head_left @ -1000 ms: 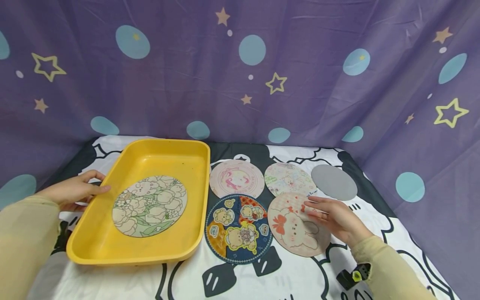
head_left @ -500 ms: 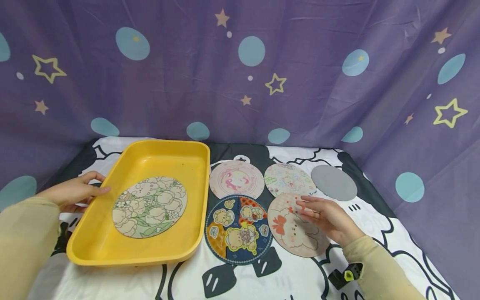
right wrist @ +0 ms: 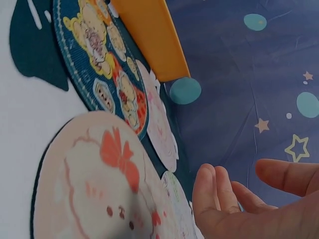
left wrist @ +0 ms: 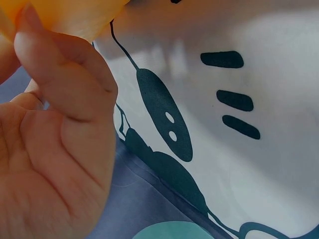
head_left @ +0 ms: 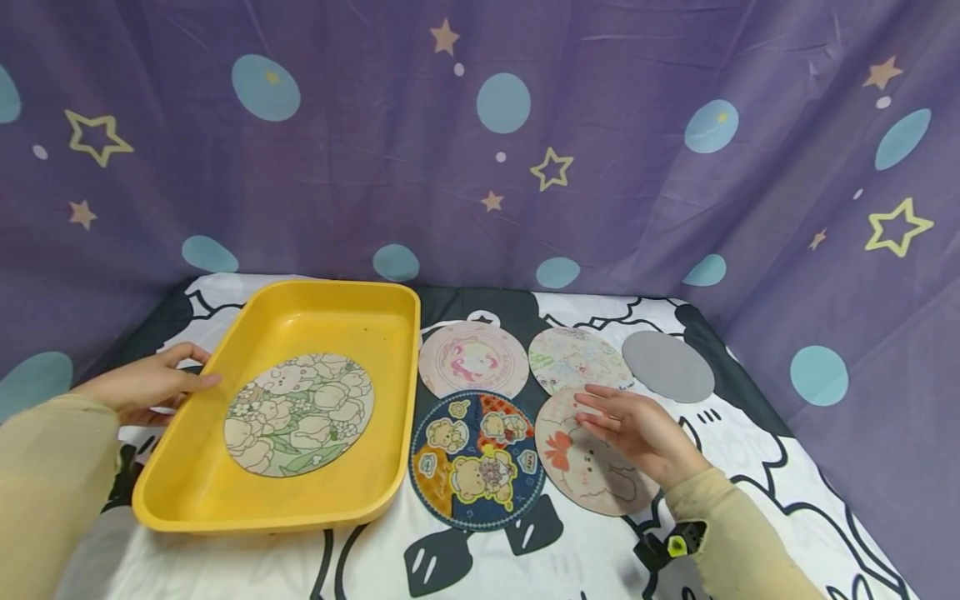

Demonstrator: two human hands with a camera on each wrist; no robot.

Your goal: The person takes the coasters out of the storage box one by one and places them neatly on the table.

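Observation:
At the left stands a yellow tray [head_left: 300, 496] with a round floral-pattern mat [head_left: 300, 415] lying on its floor. My left hand [head_left: 161, 382] grips the tray's left rim, thumb on top and fingers outside; the left wrist view shows thumb and finger pinching the yellow edge [left wrist: 82, 17]. On the right, my right hand [head_left: 637, 429] hovers over a pink round mat with a bunny and red bow [head_left: 577, 467]. Its fingers are loosely bent and hold nothing, and in the right wrist view the fingers [right wrist: 203, 186] are raised above that mat.
Between tray and right hand lies a dark blue round bear mat [head_left: 480, 508]. Behind are a pink ring-pattern mat [head_left: 472, 358], a pastel mat [head_left: 573, 354] and a plain grey disc [head_left: 667, 367]. A purple curtain [head_left: 615, 208] hangs behind the patterned cloth [head_left: 787, 492].
My right hand has drifted left across the bunny mat, covering more of its upper part. The left hand and tray have stayed in place.

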